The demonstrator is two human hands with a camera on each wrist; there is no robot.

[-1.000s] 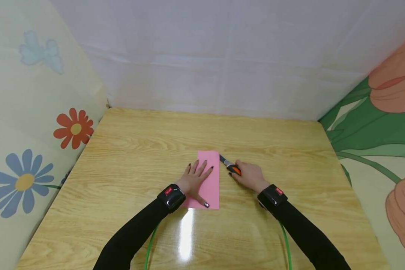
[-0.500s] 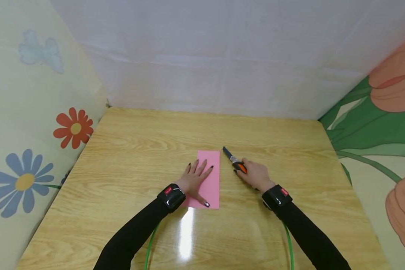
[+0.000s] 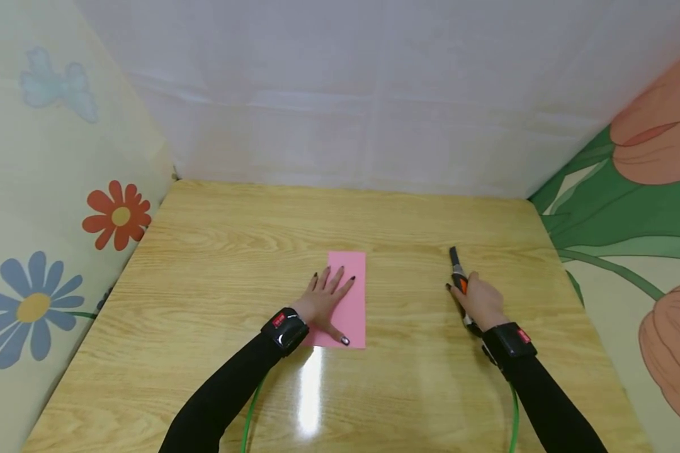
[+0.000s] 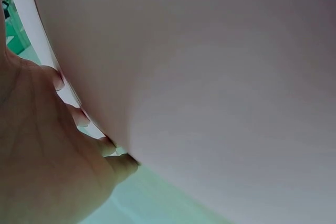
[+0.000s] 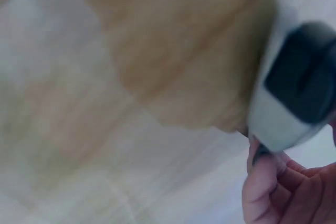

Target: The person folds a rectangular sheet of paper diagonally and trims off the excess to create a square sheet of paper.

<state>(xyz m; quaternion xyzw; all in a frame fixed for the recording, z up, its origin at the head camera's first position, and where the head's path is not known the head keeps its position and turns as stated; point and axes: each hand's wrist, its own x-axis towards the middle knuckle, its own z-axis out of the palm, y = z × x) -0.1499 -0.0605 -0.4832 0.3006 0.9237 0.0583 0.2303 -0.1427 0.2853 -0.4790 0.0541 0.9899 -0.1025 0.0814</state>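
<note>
A pink sheet of paper (image 3: 354, 318) lies on the wooden table in the head view. My left hand (image 3: 323, 309) rests on it with straight, spread fingers. In the left wrist view, the paper (image 4: 210, 87) fills most of the picture, and part of the palm and several fingers (image 4: 123, 167) show at the left. Well to the right of the paper, my right hand (image 3: 483, 302) grips a black and orange utility knife (image 3: 459, 277), its blade end pointing away from me. The right wrist view is blurred and shows the knife's butt end (image 5: 302, 85) above curled fingers (image 5: 262, 179).
The wooden table (image 3: 232, 226) extends around both hands, with a white cloth (image 3: 294, 126) hanging behind its far edge. Flower-printed cloths stand at left and right. A green cable (image 3: 251, 409) runs from the left wrist and another (image 3: 514, 415) from the right.
My right hand has carried the utility knife rightward, away from the paper's right edge, and the knife now points more straight ahead. The left hand and paper have stayed in place.
</note>
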